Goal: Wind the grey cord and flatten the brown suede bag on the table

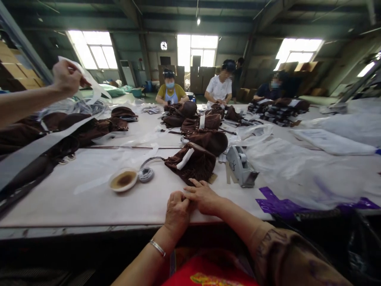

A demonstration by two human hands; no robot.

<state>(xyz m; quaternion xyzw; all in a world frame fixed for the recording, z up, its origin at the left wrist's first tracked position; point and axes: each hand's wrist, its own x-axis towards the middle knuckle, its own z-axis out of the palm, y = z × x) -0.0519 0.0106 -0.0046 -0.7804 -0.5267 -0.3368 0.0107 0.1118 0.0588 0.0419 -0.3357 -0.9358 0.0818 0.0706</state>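
My left hand [178,210], with a silver bracelet at the wrist, is closed near the table's front edge; whatever its fingers may hold is hidden. Touching it, my right hand [205,197] has its fingers stretched out towards the left. Just beyond them lies a dark brown fringed bag [199,163] with a white wrapped strip [185,159] on it. A grey tape dispenser [242,167] stands to the right of the bag. To the left are a coiled cord [145,174] and a shallow dish [123,180] with a brown stain inside.
Another person's hand [67,77] holds a white strip [89,79] at the left. More brown bags [205,121] pile up mid-table. Clear plastic [297,167] and purple tape [279,204] lie at the right. Three people sit or stand across the table [59,206].
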